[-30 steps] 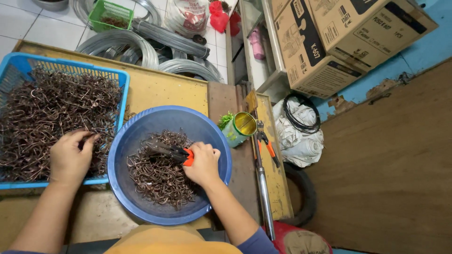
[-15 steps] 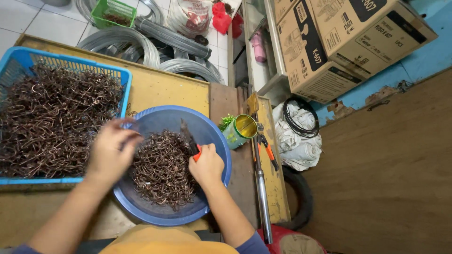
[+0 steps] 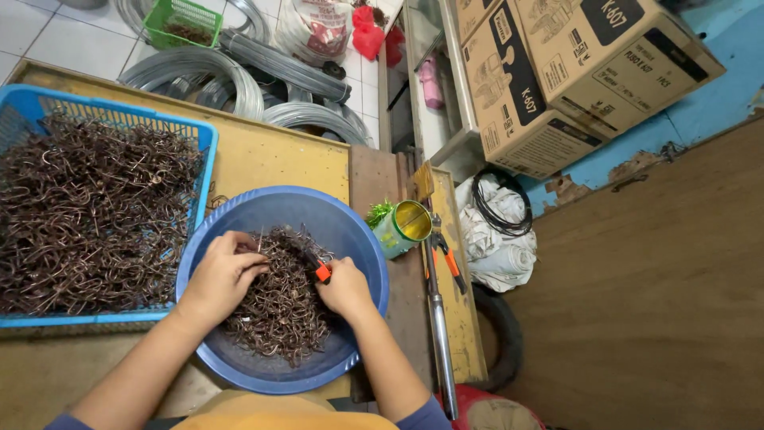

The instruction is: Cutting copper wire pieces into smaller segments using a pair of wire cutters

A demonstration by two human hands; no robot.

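Note:
A round blue basin (image 3: 362, 239) sits on the wooden bench and holds a heap of dark brown bent wire pieces (image 3: 282, 314). My left hand (image 3: 223, 275) rests on that heap at the basin's left side, fingers curled over some wire pieces. My right hand (image 3: 344, 285) grips a small tool with an orange handle (image 3: 321, 273), its dark tip pointing into the heap towards my left hand. To the left, a blue plastic basket (image 3: 203, 143) is piled with more of the same wire pieces (image 3: 91, 215).
A green tin can (image 3: 402, 227) lies right of the basin, beside a long metal bar (image 3: 439, 318) and orange-handled pliers (image 3: 447, 259). Coils of grey wire (image 3: 207, 76) and a green basket (image 3: 185, 20) lie beyond the bench. Cardboard boxes (image 3: 573, 72) stand at upper right.
My left hand came from the blue basket into the basin and lowered onto the heap. My right hand swung the tool from upright down towards the left hand.

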